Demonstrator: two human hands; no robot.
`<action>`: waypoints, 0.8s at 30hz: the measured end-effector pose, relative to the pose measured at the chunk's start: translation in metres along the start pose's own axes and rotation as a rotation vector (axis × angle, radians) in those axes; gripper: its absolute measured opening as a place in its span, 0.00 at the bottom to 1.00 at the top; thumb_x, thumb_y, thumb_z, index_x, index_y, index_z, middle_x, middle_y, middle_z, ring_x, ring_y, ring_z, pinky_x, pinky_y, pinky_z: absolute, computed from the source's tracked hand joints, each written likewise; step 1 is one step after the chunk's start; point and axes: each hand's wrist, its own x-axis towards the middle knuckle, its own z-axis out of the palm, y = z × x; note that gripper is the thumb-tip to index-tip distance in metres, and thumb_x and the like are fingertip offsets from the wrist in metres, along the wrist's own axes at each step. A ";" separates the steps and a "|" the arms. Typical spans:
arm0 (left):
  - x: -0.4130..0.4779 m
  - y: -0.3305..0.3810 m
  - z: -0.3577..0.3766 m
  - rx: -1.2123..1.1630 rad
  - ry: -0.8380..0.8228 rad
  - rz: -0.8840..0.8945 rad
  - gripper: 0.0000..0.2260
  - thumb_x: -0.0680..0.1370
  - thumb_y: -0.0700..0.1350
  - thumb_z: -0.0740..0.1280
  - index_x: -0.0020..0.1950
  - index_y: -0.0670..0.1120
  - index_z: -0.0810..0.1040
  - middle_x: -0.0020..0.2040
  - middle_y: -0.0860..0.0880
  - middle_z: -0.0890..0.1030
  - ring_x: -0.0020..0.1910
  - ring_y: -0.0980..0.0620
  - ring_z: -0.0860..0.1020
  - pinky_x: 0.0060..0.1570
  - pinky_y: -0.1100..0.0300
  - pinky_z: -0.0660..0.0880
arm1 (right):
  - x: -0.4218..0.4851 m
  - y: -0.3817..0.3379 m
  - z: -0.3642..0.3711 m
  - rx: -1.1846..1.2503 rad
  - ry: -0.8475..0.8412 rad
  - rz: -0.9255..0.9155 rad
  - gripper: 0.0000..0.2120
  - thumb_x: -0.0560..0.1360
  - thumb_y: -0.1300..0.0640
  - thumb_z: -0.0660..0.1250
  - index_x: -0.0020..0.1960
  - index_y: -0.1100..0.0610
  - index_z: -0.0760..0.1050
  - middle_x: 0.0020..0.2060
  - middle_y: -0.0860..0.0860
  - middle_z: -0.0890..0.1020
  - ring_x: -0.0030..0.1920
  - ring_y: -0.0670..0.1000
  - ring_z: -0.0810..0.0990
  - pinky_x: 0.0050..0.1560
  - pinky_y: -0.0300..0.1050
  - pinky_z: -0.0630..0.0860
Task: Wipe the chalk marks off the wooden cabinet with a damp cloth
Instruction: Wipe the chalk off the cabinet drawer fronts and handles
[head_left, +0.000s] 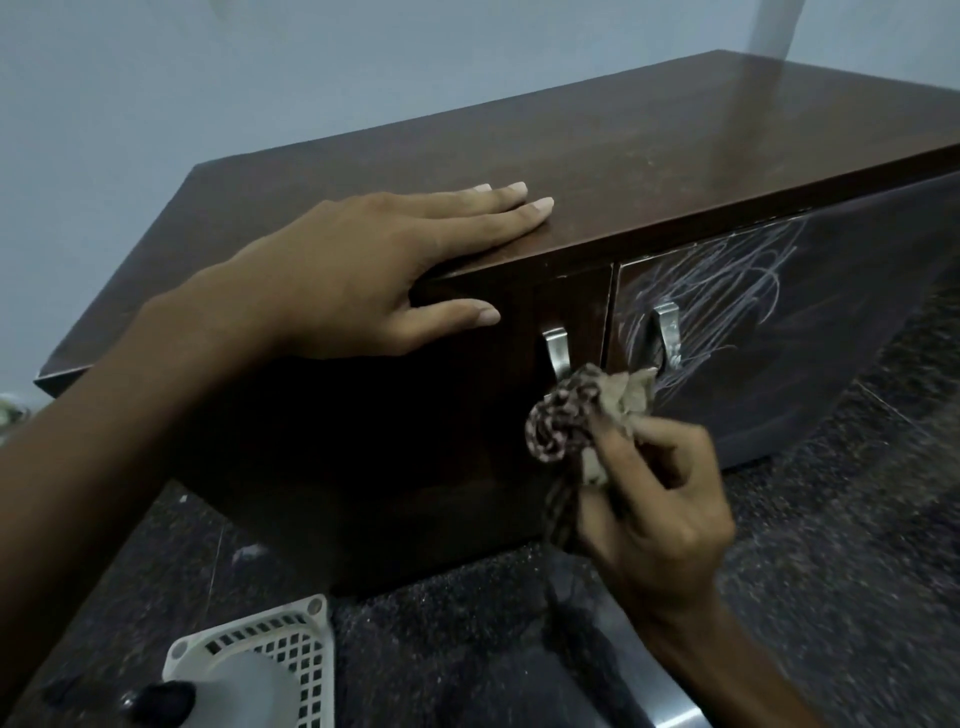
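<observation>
Left hand (332, 275) lies flat on top of the wooden cabinet (623, 156), near its front left edge. Its fingers (483, 208) are stretched out straight and close together, pressed on the top panel; the thumb hooks down over the front edge onto the left door. It grips nothing.

Right hand (660, 499) is lower, in front of the doors, fingers curled tight and clamped on a bunched cloth (587, 415). Cloth is part dark patterned weave, part plain beige; a dark strip of it hangs down below the hand. The beige wad sticks up past the fingertips and sits at the lower end of the two metal handles (558, 348), about at the seam between the doors; actual contact with the wood is hard to tell.

Chalk marks (727, 301): pale scribbled lines over the right door, around the right handle, spreading toward the right. Left door looks dark and unmarked.

Cabinet stands on a dark speckled floor (857, 519). A white plastic basket (270, 654) is at bottom left, with a blurred pale container in it.
</observation>
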 end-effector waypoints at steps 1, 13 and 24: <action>0.000 0.000 0.000 0.002 -0.001 -0.002 0.32 0.78 0.68 0.54 0.81 0.65 0.50 0.81 0.65 0.54 0.80 0.62 0.55 0.69 0.40 0.72 | 0.011 -0.002 -0.002 0.013 0.006 -0.018 0.13 0.81 0.60 0.62 0.61 0.64 0.78 0.45 0.58 0.77 0.43 0.47 0.73 0.48 0.27 0.68; 0.000 -0.001 0.000 0.021 -0.004 -0.001 0.32 0.78 0.68 0.53 0.81 0.66 0.48 0.81 0.65 0.53 0.80 0.62 0.55 0.67 0.39 0.73 | 0.024 0.000 -0.007 -0.099 -0.271 -0.112 0.19 0.65 0.71 0.69 0.55 0.65 0.83 0.45 0.59 0.80 0.42 0.50 0.73 0.45 0.33 0.66; 0.000 0.000 0.000 0.012 0.005 0.004 0.32 0.79 0.68 0.53 0.82 0.65 0.50 0.82 0.64 0.54 0.80 0.61 0.55 0.69 0.40 0.72 | 0.039 0.000 0.002 -0.006 -0.110 -0.097 0.18 0.69 0.68 0.65 0.57 0.65 0.82 0.51 0.59 0.80 0.48 0.51 0.78 0.50 0.33 0.72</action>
